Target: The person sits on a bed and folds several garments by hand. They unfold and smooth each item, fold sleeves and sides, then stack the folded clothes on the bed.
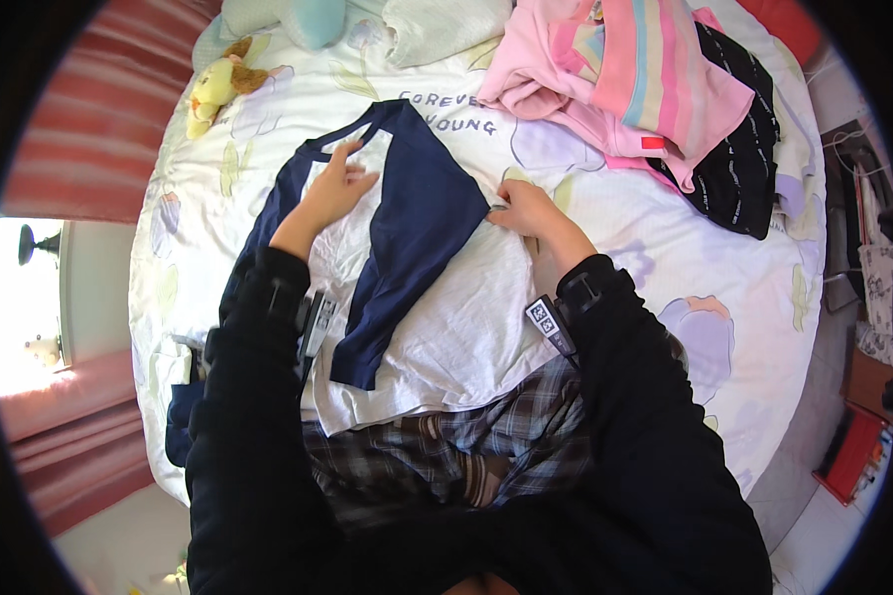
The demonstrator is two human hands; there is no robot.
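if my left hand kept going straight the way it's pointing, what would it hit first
Probably the navy collar of the shirt, just ahead of your left hand; its height above the cloth is unclear, so it might pass over.

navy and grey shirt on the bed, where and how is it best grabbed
Probably by the navy corner on the right side of the shirt, where the right hand has its grip. Come in from the right, pinching with thumb and finger: the cloth lies spread out, and that corner juts outward.
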